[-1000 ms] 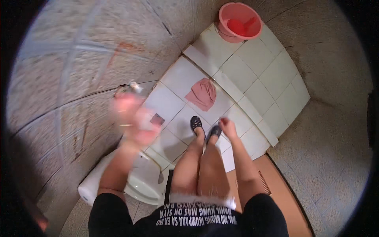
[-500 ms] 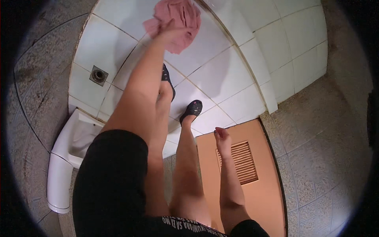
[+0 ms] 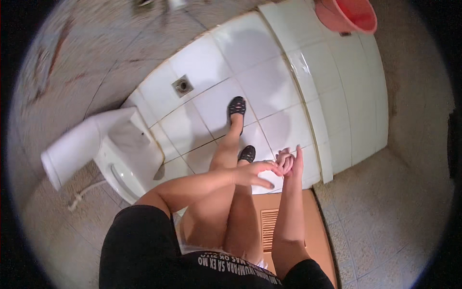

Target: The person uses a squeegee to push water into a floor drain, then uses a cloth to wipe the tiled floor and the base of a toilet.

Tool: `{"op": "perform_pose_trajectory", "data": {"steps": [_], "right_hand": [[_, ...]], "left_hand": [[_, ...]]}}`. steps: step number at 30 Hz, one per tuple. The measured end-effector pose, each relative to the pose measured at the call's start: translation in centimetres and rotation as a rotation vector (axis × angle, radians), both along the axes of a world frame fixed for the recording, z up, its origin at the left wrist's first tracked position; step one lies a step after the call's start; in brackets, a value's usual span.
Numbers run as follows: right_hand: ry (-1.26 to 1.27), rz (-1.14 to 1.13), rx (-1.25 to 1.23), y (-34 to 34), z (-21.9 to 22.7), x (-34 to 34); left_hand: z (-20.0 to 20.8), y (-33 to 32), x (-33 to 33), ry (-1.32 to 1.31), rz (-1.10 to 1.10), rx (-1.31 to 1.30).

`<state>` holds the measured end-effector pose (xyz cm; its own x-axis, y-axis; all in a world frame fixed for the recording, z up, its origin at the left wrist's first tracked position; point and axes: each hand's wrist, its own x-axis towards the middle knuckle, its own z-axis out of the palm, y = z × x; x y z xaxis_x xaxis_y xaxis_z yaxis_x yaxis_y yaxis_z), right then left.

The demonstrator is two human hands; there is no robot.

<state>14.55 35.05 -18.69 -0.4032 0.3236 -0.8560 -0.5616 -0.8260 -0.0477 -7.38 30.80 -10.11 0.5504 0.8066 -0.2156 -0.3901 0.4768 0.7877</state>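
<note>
My left hand (image 3: 255, 174) reaches across in front of my knees, its thumb and fingers apart, with nothing visible in it. Its fingertips meet the fingers of my right hand (image 3: 291, 163). On that right hand one digit points up while the others bend loosely toward the left; I see no object there, though the spot where the hands touch is partly hidden. Below the hands are my feet in black perforated slip-on shoes (image 3: 236, 107), standing on white floor tiles (image 3: 192, 126).
A white toilet (image 3: 153, 161) with its cistern stands at left, a pale hose (image 3: 86, 192) beside it. A square drain (image 3: 183, 85) sits in the floor. A pink bucket (image 3: 334, 15) rests on the tiled ledge (image 3: 346, 91) at upper right. An orange door (image 3: 315, 231) with a vent is near me.
The pink cloth my left hand held at the top is gone from view. That hand has come back to meet my right hand. The view has shifted, bringing in the bucket.
</note>
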Motion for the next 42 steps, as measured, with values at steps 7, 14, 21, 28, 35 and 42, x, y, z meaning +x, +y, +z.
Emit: {"op": "perform_pose_trajectory", "data": {"steps": [7, 14, 21, 28, 35, 42], "right_hand": [[-0.285, 0.349, 0.051, -10.5, 20.0, -18.1], [0.212, 0.866, 0.068, -27.7, 22.7, -31.1], [0.358, 1.019, -0.497, -40.0, 24.1, -43.4], [0.38, 0.756, 0.015, -55.6, 19.5, -54.7], [0.399, 0.845, 2.028, -61.6, 20.5, -57.9], [0.846, 1.221, 2.438, -63.9, 17.2, -57.8]], "left_hand": [[5.1, -13.2, -7.7, 0.076, 1.143, -0.335], [14.0, -27.9, -16.3, -0.401, 1.659, -0.381], [16.0, -51.4, -29.4, 0.666, 1.312, -0.03], [16.5, -57.5, -32.4, 0.283, 2.126, -0.399], [7.6, -68.7, -40.9, -1.596, 1.335, -0.545], [6.3, -66.6, -45.2, -0.271, 0.709, -1.106]]}}
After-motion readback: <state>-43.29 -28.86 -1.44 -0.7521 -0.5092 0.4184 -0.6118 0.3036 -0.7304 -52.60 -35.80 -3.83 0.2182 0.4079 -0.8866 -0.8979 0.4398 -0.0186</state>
